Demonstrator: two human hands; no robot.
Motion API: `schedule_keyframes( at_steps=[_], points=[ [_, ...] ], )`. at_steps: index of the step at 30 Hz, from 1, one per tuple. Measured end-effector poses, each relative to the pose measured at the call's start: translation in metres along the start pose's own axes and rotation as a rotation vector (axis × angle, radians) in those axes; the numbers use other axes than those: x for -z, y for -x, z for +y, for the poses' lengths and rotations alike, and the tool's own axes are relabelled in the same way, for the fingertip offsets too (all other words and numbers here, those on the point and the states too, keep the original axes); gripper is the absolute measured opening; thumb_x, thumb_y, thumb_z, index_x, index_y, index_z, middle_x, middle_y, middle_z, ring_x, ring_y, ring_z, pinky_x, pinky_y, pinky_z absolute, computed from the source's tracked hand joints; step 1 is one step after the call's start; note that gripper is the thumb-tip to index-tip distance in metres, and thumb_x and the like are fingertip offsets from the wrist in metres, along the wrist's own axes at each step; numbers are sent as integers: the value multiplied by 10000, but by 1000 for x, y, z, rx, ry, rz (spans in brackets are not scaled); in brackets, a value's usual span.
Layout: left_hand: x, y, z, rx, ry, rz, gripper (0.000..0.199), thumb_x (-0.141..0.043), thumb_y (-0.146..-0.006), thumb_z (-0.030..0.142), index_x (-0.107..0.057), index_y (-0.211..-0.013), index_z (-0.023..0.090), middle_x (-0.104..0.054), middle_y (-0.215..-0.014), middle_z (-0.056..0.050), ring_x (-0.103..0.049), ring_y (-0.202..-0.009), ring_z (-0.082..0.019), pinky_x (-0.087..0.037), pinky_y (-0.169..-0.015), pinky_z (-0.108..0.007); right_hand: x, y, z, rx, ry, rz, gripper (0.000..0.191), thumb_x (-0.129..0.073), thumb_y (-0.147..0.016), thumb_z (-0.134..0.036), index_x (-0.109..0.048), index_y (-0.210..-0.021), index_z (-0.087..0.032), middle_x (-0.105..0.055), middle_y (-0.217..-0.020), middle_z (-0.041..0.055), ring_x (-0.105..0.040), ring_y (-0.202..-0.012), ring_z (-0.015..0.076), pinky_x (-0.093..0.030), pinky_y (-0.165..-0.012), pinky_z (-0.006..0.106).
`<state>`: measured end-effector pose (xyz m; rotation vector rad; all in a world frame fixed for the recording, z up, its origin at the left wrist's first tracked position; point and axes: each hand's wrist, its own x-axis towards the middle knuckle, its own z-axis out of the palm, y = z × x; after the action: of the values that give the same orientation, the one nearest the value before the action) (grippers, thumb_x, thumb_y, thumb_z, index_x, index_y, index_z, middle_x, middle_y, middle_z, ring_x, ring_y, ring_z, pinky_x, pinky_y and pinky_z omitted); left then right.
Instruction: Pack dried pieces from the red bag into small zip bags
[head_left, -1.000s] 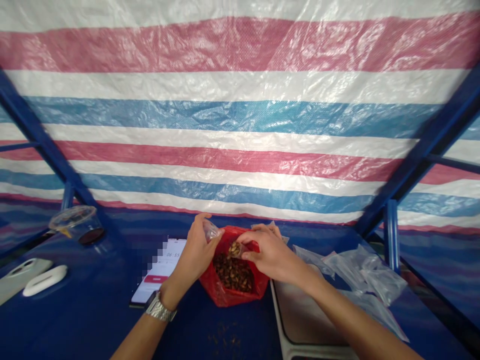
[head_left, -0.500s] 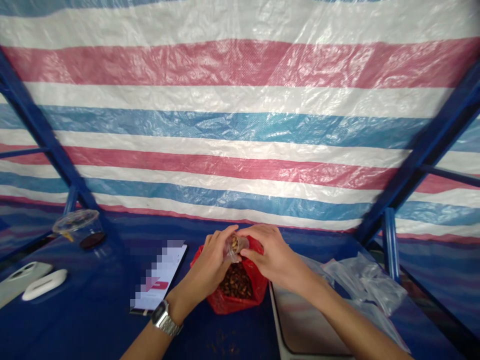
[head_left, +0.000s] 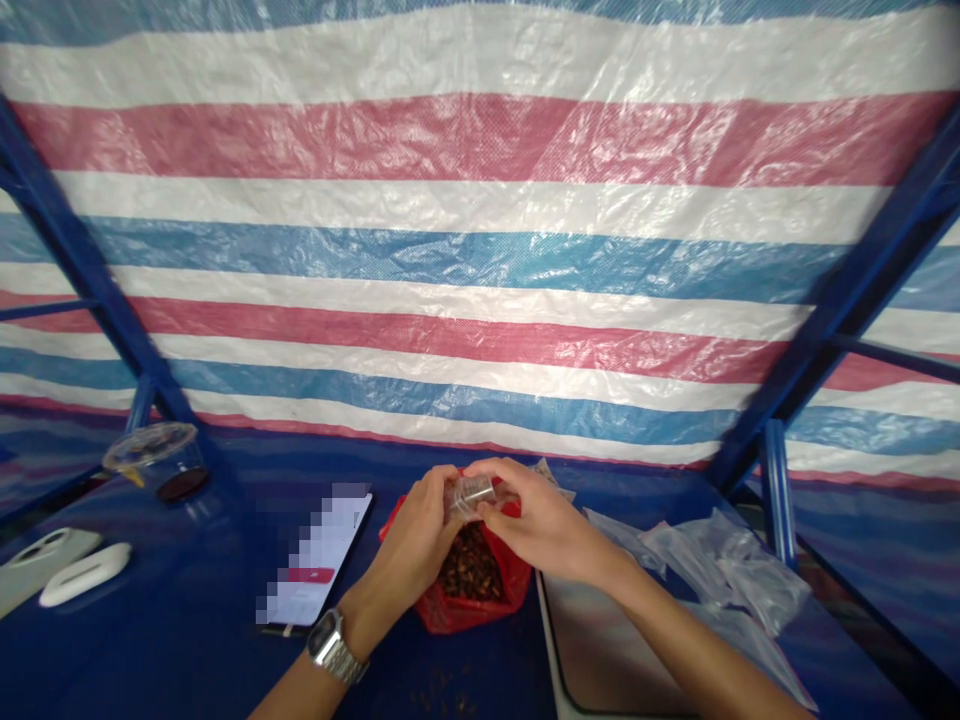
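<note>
My left hand (head_left: 409,535) and my right hand (head_left: 534,520) meet above a red plastic bag (head_left: 480,605), holding a small clear container (head_left: 471,495) between them. Its contents and any lid are hard to make out. The bag's mouth is open, showing a heap of dark brown pieces (head_left: 469,565), possibly seeds or nuts. My wrists rest just beyond the bag's edges, and a metal wristwatch (head_left: 328,645) sits on my left wrist.
A smartphone (head_left: 315,555) with a pixelated screen lies left of the bag. Farther left are a clear cup (head_left: 156,462), a white oblong object (head_left: 84,575) and a grey phone (head_left: 41,558). Clear plastic bags (head_left: 720,560) lie right, near a white-rimmed tray (head_left: 600,640). Brown bits (head_left: 442,695) are scattered.
My hands have come together over the bag. The clear container, first in my left hand, is now held between both hands and lies more level. The view has tilted slightly.
</note>
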<state>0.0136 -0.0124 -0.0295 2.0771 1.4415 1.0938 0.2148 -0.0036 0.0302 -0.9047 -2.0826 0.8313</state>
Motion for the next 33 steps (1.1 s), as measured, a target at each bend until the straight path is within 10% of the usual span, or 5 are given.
schedule_keyframes(
  at_steps=[10, 21, 33],
  points=[
    [-3, -3, 5, 28, 162, -8, 436, -609, -971, 278, -538, -1401, 269, -643, -1435, -84, -605, -1343, -257, -448, -1172, -450, -4, -1, 7, -45, 97, 94, 246, -642, -900, -165, -632, -1140, -221, -724, -1037, 46, -697, -949, 214, -541, -903, 363],
    [12, 0, 20, 48, 455, -191, 649, -625, -969, 383, -428, -1576, 264, -508, -1614, -88, -506, -1476, -254, -384, -1253, -457, -3, -2, 17, -105, -288, 29, 299, -621, -897, -183, -590, -1190, -234, -719, -1089, 40, -727, -956, 189, -576, -913, 363],
    [5, -11, 17, 47, 356, -86, 364, -539, -1006, 356, -720, -1313, 279, -736, -1362, -22, -679, -1280, -237, -478, -1175, -413, 2, -1, 22, -61, -158, 8, 271, -577, -887, -137, -645, -1139, -211, -729, -1040, 30, -709, -908, 177, -562, -853, 324]
  ],
)
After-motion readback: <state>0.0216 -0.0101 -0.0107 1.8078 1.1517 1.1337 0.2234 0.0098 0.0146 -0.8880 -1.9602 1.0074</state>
